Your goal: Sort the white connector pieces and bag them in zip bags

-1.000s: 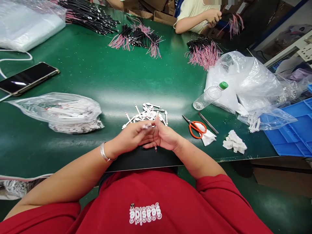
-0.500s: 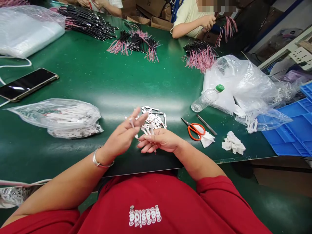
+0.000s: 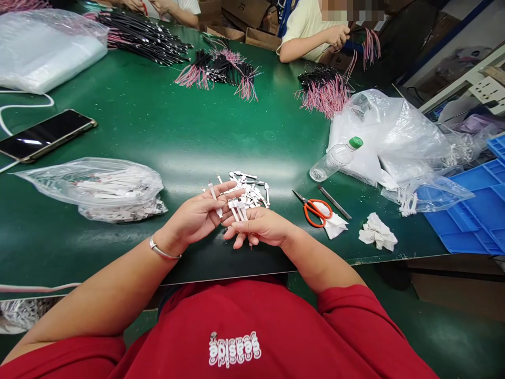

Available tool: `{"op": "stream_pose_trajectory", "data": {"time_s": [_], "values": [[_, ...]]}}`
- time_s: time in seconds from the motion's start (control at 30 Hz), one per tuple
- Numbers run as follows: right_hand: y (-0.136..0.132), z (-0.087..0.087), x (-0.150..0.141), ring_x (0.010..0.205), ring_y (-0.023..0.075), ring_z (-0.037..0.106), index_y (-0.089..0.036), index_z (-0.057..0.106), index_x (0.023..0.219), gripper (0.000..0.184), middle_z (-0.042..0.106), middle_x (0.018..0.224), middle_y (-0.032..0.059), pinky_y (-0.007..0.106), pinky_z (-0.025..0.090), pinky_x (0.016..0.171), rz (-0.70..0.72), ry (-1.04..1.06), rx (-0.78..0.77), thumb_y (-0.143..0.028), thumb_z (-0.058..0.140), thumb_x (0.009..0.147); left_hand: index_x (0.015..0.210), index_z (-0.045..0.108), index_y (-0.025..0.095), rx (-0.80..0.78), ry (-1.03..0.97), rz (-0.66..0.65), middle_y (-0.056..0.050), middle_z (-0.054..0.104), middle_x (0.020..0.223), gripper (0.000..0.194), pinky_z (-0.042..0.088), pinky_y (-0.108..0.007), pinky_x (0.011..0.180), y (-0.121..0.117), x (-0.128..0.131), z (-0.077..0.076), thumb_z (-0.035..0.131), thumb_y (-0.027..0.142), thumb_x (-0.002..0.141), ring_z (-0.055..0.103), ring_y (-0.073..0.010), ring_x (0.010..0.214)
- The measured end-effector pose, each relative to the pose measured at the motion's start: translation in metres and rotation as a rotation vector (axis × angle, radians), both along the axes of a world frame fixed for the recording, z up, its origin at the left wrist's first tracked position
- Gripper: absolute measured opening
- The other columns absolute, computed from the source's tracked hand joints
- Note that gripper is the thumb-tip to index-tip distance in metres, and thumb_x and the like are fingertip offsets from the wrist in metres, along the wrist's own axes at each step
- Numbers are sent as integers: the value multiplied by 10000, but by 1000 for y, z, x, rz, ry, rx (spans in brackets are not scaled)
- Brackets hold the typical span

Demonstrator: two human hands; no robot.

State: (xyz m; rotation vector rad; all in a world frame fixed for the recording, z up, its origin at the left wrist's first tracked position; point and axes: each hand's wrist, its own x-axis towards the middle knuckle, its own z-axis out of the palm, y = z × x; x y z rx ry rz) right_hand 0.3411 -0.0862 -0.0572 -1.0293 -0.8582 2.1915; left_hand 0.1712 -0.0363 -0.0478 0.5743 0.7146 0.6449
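View: head camera, looking down at the hands over a red shirt [image 3: 236, 337]

Left hand [image 3: 193, 217]: fingers spread and half open, a white plastic piece [image 3: 213, 197] held against them; a metal bangle [image 3: 161, 251] on the wrist.

Right hand [image 3: 260, 227]: fingers curled and closed on a small bunch of white plastic pieces [image 3: 238, 209], just beside the left fingertips; a thin wire end [image 3: 250, 245] shows below it.

Loose pile: more white plastic pieces [image 3: 248, 190] lie heaped on the green workbench [image 3: 130, 142], touching neither hand's palm, just past the fingertips.

Left of frame: a clear bag of white parts [image 3: 98, 189] and, above it, a smartphone [image 3: 45, 136] with a white cable [image 3: 23, 100].

Right of frame: orange-handled scissors [image 3: 315, 213] on a white tissue [image 3: 334, 225], a slim metal tool [image 3: 334, 202], crumpled white cloth [image 3: 376, 232], a plastic bottle with a green cap [image 3: 335, 160], a plastic bag [image 3: 394, 139], and a blue plastic tray [image 3: 469, 223].

Top of frame: bundles of black-and-pink wires [image 3: 325, 92] lie on the bench; a co-worker's hands [image 3: 338, 37] grip similar wires.
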Motion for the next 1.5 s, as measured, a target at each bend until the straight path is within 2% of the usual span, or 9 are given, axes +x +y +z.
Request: {"op": "stream_pose_trajectory", "data": {"time_s": [0.27,0.33,0.43,0.5,0.57,0.73,0.87,1.03,1.5], "values": [[2,-5,1,542,100,661,-115,636,901,283,714,765,35,112,357,317,-44,-96,-3,-262,758,691,1188,561,148,155,64,-57,-133,598,1270,399,462,-487,981,4,-2,-9,513,91,796,613,-249,1090],[3,-4,1,488,87,632,-116,643,903,305,701,704,18,118,353,313,-33,-126,9,-309,755,695,1270,512,151,393,168,-59,-139,556,1327,449,405,-504,1040,5,-3,-15,492,121,822,560,-262,1177],[2,-3,2,370,48,533,-108,636,761,304,644,562,-8,122,312,297,19,-204,47,-390,735,706,1337,474,150,1004,348,-102,-140,462,1423,480,265,-474,1139,2,-4,-23,461,153,857,410,-255,1328],[2,-3,4,341,34,492,-110,597,647,351,608,505,-14,124,285,292,71,-236,90,-430,732,693,1343,478,146,1348,429,-238,-136,419,1456,480,216,-459,1160,-2,-3,-25,440,154,865,319,-251,1382],[2,-3,6,345,31,484,-112,582,617,374,599,494,-13,124,274,297,124,-240,121,-448,733,682,1352,470,145,1489,483,-380,-137,421,1454,476,238,-452,1151,-5,-1,-24,402,162,882,308,-244,1388],[2,-2,9,359,22,477,-104,615,704,308,628,543,-8,124,258,307,171,-239,133,-391,727,700,1362,451,138,1264,628,-448,-135,501,1391,465,348,-387,1081,-6,-5,-12,329,300,944,470,-234,1275],[0,-2,8,406,40,542,-106,634,807,267,665,630,-2,123,265,304,201,-200,123,-319,738,683,1123,615,164,1060,559,-533,-84,672,1083,409,467,-322,886,-1,-11,-4,367,427,933,614,-213,966],[-1,-2,7,409,43,553,-109,619,796,215,660,622,-8,122,286,309,218,-262,143,-284,708,709,832,580,168,915,536,-595,-8,557,696,377,418,-233,579,-1,-15,-3,426,507,895,478,-126,594],[2,-1,10,446,47,563,-132,574,791,251,647,650,-26,128,327,348,165,-284,169,-303,735,703,796,454,204,857,708,-568,29,441,571,311,358,-259,513,-4,-11,-1,356,476,909,420,-134,504]]}}
